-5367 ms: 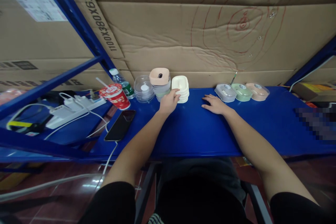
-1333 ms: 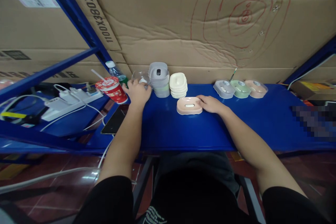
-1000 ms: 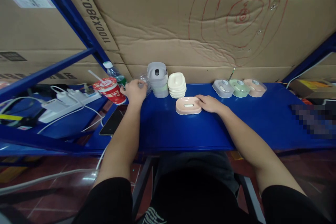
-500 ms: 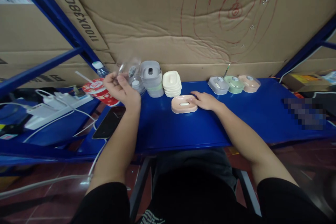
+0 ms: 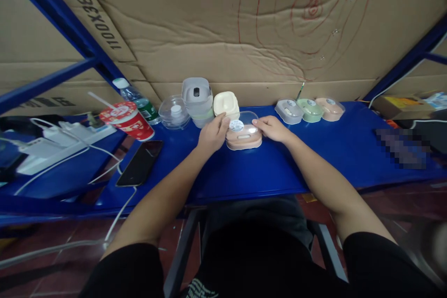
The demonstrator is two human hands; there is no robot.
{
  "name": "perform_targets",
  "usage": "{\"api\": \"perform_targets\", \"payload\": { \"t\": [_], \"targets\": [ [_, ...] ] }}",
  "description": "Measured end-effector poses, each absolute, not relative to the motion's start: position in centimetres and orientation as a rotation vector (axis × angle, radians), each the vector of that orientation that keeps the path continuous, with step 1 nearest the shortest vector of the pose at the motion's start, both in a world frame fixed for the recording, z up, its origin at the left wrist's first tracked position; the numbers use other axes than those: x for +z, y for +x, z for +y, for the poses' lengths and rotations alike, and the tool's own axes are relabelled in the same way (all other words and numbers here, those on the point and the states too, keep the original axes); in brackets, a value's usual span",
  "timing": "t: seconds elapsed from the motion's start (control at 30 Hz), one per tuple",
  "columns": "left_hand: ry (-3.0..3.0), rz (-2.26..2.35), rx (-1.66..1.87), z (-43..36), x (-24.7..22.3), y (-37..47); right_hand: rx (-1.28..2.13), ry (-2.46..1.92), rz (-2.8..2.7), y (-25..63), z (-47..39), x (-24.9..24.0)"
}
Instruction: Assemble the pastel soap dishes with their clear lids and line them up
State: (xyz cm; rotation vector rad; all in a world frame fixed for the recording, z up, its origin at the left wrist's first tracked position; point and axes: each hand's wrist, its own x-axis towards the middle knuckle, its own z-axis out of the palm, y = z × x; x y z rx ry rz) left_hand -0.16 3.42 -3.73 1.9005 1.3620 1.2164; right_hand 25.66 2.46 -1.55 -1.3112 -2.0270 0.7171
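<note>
A clear plastic lid [image 5: 250, 121] with an oval label is over a pink soap dish [image 5: 244, 143] on the blue table, its back side tilted up. My left hand [image 5: 212, 136] has the lid's left edge pinched between thumb and fingers. At the lid's right edge, my right hand [image 5: 274, 129] grips with the thumb on top. Behind the dish is a stack of cream inserts [image 5: 225, 102], partly covered by the lid and my left hand. Left of that stand stacked grey and green dish bases [image 5: 197, 95] and a pile of clear lids [image 5: 170, 114].
Lidded grey [image 5: 289, 112], green [image 5: 310, 111] and pink [image 5: 331, 111] dishes stand in a row at the back right. On the left are a water bottle [image 5: 139, 102], a red paper cup [image 5: 131, 123], a phone [image 5: 140, 163] and a power strip [image 5: 59, 149]. Cardboard [image 5: 195, 23] walls the back.
My left hand has brought the clear lid from the left over to the pink dish. My right hand has moved from the dish's rim to the lid's right edge.
</note>
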Motion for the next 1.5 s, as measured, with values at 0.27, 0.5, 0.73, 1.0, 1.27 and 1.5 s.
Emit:
{"api": "perform_targets", "payload": {
  "t": [0.27,0.5,0.73,1.0,1.27,1.5],
  "targets": [
    [2.222,1.649,0.705,1.8,-1.9,-0.6,1.213,-1.416,-2.072,27.1,3.1,-1.3],
    [2.231,1.571,0.667,2.0,-2.2,-0.1,1.203,-1.491,-2.047,27.5,3.2,-1.2],
    [2.32,1.616,0.468,1.9,-2.8,0.3,1.215,-1.613,-2.098,27.9,3.4,-1.7],
    [2.31,1.649,0.342,1.9,-2.0,0.0,1.131,-1.67,-2.126,27.5,3.5,-2.2],
    [2.284,1.56,0.436,3.0,-2.0,-0.9,0.744,-1.726,-2.175,27.7,3.9,-2.2],
    [2.361,1.486,0.34,2.5,-2.2,-0.1,0.144,-1.835,-1.893,27.2,3.5,-2.0]
  ]
}}
